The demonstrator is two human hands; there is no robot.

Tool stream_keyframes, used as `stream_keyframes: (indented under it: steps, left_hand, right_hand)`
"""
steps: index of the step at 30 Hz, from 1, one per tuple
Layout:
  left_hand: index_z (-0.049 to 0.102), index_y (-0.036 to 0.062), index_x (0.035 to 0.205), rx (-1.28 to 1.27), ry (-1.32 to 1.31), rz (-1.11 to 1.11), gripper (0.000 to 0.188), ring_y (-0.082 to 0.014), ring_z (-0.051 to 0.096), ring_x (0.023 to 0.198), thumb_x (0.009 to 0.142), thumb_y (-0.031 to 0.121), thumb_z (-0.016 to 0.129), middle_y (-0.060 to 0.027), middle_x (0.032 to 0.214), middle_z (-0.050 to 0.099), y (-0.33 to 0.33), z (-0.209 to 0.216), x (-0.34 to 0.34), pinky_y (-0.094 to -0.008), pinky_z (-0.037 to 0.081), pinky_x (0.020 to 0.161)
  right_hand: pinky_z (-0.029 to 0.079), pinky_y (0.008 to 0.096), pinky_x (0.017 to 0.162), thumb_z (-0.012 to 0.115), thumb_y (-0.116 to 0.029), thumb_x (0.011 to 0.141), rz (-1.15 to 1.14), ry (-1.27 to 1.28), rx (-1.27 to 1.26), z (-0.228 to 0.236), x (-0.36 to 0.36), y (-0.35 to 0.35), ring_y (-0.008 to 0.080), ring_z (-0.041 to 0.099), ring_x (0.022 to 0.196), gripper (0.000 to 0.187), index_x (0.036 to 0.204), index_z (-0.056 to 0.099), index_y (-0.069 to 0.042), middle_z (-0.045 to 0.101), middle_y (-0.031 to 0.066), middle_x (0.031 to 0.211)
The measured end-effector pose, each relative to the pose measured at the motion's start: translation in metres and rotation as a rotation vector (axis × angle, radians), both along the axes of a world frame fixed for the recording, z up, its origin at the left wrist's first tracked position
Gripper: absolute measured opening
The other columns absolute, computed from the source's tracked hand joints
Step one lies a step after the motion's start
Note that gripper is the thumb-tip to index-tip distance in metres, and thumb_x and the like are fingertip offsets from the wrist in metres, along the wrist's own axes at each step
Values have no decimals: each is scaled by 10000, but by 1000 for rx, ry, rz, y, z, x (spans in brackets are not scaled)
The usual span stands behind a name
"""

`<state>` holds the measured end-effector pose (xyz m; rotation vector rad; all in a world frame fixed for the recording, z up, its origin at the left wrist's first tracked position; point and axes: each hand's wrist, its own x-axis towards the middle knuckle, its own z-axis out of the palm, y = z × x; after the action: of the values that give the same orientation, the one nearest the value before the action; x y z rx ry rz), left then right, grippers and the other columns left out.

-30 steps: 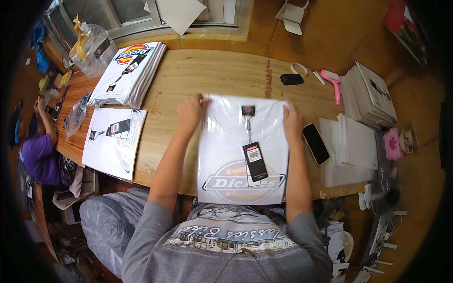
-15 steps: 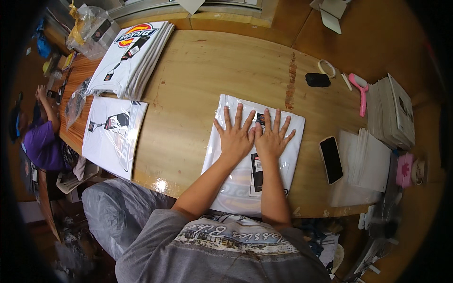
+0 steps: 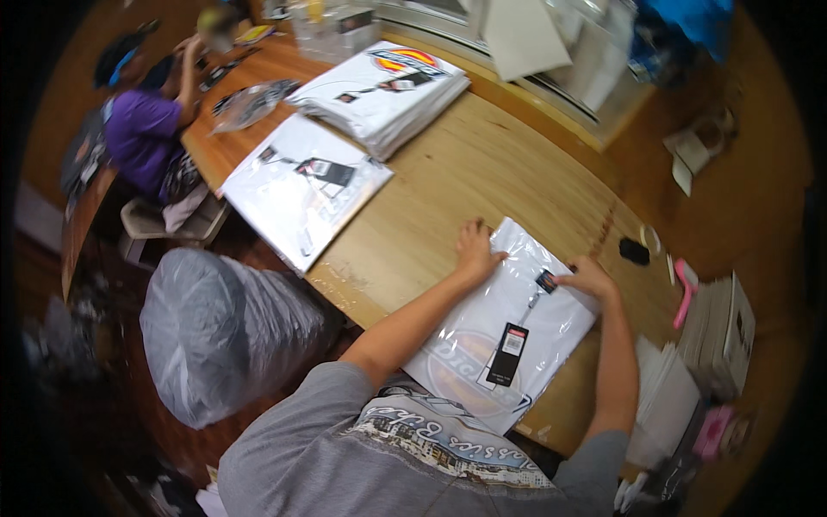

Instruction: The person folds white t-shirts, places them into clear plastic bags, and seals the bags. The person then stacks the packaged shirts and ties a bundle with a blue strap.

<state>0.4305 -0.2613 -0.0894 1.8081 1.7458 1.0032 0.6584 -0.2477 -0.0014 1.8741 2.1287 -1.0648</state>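
Observation:
A folded white T-shirt in a clear plastic bag (image 3: 556, 323) lies on the table in front of me. A black hang tag (image 3: 508, 353) and a small dark label (image 3: 545, 281) show through the film, with a faint logo near my body. My left hand (image 3: 476, 254) grips the far left edge of the bag, thumb at the rim and fingers bent outside it. Across from it, my right hand (image 3: 594, 280) holds the far right edge, its thumb lying on top near the small label. The undersides of both grips are hidden.
Left stand a stack of white T-shirts (image 3: 388, 112) and a bagged shirt (image 3: 301, 194). Right lie a black object (image 3: 635, 251), a pink-handled tool (image 3: 685, 289) and card stacks (image 3: 719, 336). A grey plastic-wrapped bundle (image 3: 233, 332) stands by the table; a person in purple (image 3: 142, 129) sits beyond.
My hands, flat side by side on the bagged T-shirt before, have moved apart to its left and right edges and closed there. The view has swung left.

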Motion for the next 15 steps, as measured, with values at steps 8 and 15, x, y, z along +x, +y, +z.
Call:
stream_keyframes:
  steps: [8, 15]
  left_hand:
    - [391, 24, 1060, 381, -184, 233, 580, -268, 532, 807, 620, 232, 707, -129, 904, 535, -33, 97, -97, -321, 420, 711]
    - [406, 29, 1008, 859, -26, 747, 386, -227, 472, 898, 702, 104, 628, -109, 1005, 487, -91, 194, -269, -331, 339, 814]
  right_hand:
    - [338, 267, 872, 653, -187, 700, 404, 462, -85, 103, -103, 14, 164, 450, 990, 620, 1202, 346, 11, 510, 91, 1074]
    - [408, 254, 796, 618, -73, 707, -174, 1409, -46, 43, -250, 30, 114, 504, 858, 434, 1091, 432, 5, 531, 34, 961]
